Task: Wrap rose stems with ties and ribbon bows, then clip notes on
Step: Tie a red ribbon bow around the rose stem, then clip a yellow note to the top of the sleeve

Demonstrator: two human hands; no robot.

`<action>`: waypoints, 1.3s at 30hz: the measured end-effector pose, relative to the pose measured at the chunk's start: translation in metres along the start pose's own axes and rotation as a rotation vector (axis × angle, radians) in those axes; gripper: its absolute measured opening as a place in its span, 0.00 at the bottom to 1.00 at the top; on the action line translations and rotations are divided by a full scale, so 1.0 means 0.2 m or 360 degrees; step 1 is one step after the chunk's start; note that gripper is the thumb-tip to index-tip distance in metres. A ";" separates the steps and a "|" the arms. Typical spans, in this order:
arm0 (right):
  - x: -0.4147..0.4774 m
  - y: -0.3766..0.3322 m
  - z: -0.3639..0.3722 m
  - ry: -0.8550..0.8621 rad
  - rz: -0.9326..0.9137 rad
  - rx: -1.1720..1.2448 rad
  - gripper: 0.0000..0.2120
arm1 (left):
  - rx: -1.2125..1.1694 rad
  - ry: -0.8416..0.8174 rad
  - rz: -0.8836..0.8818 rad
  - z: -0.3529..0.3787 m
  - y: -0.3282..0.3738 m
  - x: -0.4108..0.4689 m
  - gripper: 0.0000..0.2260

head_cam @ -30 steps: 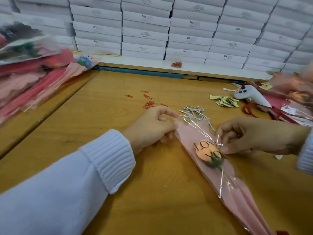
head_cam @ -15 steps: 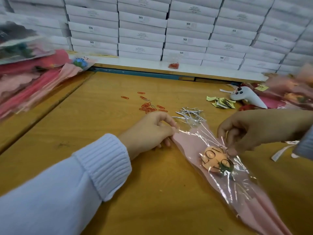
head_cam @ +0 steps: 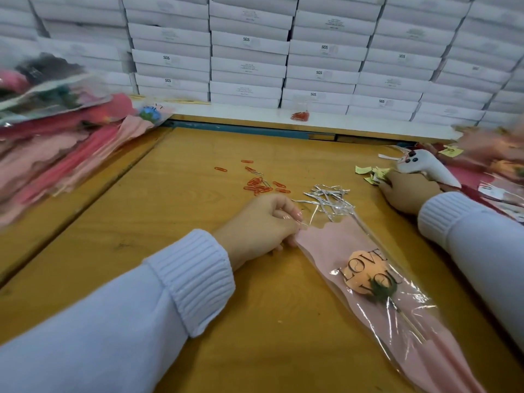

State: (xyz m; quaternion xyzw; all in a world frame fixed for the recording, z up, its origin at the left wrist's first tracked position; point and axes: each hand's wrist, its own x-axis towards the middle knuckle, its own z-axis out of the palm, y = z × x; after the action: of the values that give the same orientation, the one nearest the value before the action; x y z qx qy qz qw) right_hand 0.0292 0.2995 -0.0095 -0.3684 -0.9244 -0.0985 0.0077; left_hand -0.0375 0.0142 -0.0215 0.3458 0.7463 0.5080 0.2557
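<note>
My left hand (head_cam: 263, 222) lies on the counter (head_cam: 175, 211) with the fingers curled. It pinches the open top edge of the wrapped rose (head_cam: 368, 279), where the pink paper and the clear film begin. From this hand the sleeve runs away to the right and back toward me. The orange bloom is under the printed words and the thin stem lies below it. The lower end leaves the view, so I cannot say if a tie or a bow is already there.

Just beyond my left hand are the red paper clips (head_cam: 261, 185). A little to the right of them is the heap of silver twist ties (head_cam: 329, 197), which touches the top of the sleeve.

My right hand (head_cam: 408, 191) is well apart from the rose, stretched out to the yellow notes (head_cam: 371, 173). I see only its back. The fingertips are among the papers, and I cannot tell if they have one. A white device with dark buttons (head_cam: 425, 165) lies just beside this hand.

I judge the step to be the note. The next move calls for separating one single note from the heap. Then I must take one clip from the pile near my left hand and bring both to the edge that this hand holds flat.
</note>
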 end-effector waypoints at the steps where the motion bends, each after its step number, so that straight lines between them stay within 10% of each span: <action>1: 0.01 0.00 -0.01 0.0001 0.0006 0.0037 0.20 | 0.0012 0.0012 -0.0001 0.00 0.00 0.00 0.03; 16: 0.04 0.02 0.06 0.0537 0.0124 -0.0076 0.06 | -0.0008 0.0005 0.0034 -0.01 0.00 -0.01 0.05; 32: 0.00 0.11 0.00 0.0912 0.0360 0.1063 0.07 | 0.0006 0.0004 0.0016 -0.02 0.01 -0.01 0.07; 39: -0.23 -0.12 -0.26 0.0828 -0.0140 0.1887 0.08 | -0.0032 0.0002 -0.0009 -0.03 0.00 0.00 0.06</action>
State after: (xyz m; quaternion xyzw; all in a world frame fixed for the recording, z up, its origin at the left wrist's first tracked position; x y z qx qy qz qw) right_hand 0.0441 0.2417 0.0324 -0.2275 -0.8042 0.3422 0.4293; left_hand -0.0423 0.0111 -0.0191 0.3408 0.7423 0.5150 0.2600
